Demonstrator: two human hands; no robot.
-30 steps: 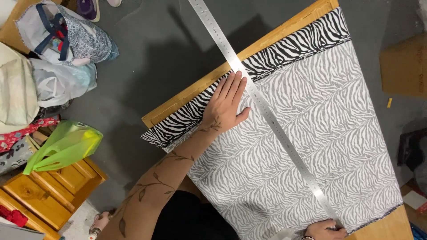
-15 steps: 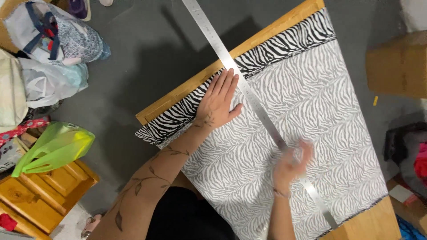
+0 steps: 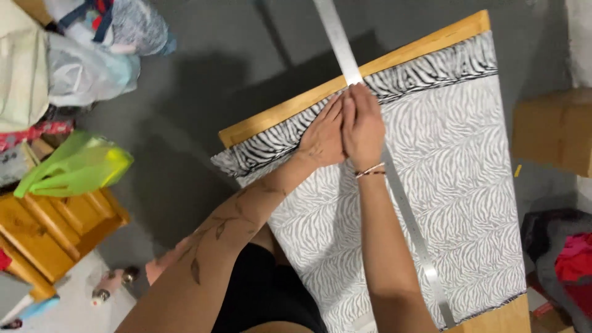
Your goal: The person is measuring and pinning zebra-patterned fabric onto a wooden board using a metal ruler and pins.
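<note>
A long metal ruler (image 3: 407, 216) lies slantwise over zebra-print fabric (image 3: 456, 185) spread on the wooden surface (image 3: 394, 60), running from the near edge out past the far one. The left hand (image 3: 324, 137) and right hand (image 3: 365, 126) press side by side near the fabric's darker far border, fingers together and flat, the right seemingly on the ruler. Beyond lies grey floor (image 3: 216, 68).

1 view only, head-worn camera, looking steeply down from above person's own arms. Close range: left hand (image 3: 322, 137) and right hand (image 3: 364, 126) sit mid-frame on zebra-print fabric (image 3: 456, 185). Wooden table (image 3: 277, 117) runs diagonally; grey floor (image 3: 203, 80) far and left.
</note>
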